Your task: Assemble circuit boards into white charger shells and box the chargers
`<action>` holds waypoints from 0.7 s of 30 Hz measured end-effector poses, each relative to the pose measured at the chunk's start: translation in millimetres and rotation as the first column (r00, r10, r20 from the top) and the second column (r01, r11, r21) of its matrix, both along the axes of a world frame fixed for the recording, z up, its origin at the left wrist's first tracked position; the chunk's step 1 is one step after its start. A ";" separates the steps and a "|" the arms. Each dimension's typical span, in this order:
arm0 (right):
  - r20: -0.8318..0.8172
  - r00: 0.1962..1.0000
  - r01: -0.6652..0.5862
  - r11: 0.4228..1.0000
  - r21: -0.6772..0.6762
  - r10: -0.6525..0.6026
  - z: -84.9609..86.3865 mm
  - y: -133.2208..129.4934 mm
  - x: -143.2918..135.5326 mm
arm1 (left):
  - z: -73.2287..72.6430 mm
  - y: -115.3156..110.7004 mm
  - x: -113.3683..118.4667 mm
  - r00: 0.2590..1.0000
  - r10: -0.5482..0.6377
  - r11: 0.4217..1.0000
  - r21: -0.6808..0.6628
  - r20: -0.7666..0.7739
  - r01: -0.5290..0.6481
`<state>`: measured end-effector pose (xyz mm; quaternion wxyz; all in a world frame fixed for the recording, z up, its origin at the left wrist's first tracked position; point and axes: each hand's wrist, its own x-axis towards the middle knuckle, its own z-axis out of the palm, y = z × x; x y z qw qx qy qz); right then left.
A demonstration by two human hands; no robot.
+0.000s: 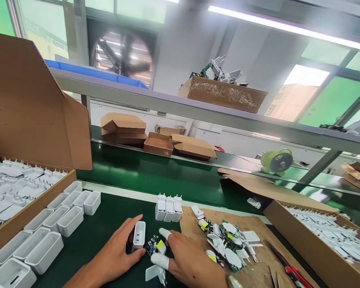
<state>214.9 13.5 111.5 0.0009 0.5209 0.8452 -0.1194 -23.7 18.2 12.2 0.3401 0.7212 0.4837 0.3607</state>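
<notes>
My left hand (117,250) is closed around a small white charger housing (139,233), its slotted inside facing me. Just to the right, my right hand (193,258), with white finger cots on thumb and forefinger, pinches a small circuit board (152,245) bearing a yellow transformer. The board is close beside the housing, apart from its opening. Below the right thumb shows a white plug piece (155,274); whether it is joined to the board I cannot tell. Behind the hands stand 3 white chargers (169,210) with pins up.
Rows of empty white housings (45,248) line the left, beside a carton (73,178) of white plug parts. Boards with white plug plates (231,244) lie on brown cardboard (195,220) at right, near red-handled pliers (291,268) and tweezers (274,278). Another carton (315,244) stands far right.
</notes>
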 end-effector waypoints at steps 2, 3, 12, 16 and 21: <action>-0.053 0.999 0.004 1.000 -0.015 -0.005 -9.9 -1.6 -5.9 | -2.1 0.5 -2.7 1.000 0.007 1.000 0.002 -0.006 -0.007; -0.079 0.997 0.008 0.999 -0.040 -0.011 -14.0 -2.3 -6.6 | -3.6 0.6 -4.5 1.000 0.007 1.000 0.005 -0.006 -0.007; -0.254 0.967 -0.027 0.999 -0.031 0.019 -64.8 -1.6 18.1 | 3.9 0.0 -10.7 0.999 0.001 0.998 -0.055 -0.047 -0.004; -0.323 0.941 -0.084 0.994 0.065 0.101 -70.8 -0.1 20.2 | 7.5 1.4 -11.8 0.998 -0.031 0.993 -0.114 -0.046 0.026; -0.474 0.874 -0.030 0.986 0.166 0.106 -44.9 -6.6 13.1 | -1.9 1.0 -13.4 0.999 0.001 0.986 -0.165 -0.051 -0.009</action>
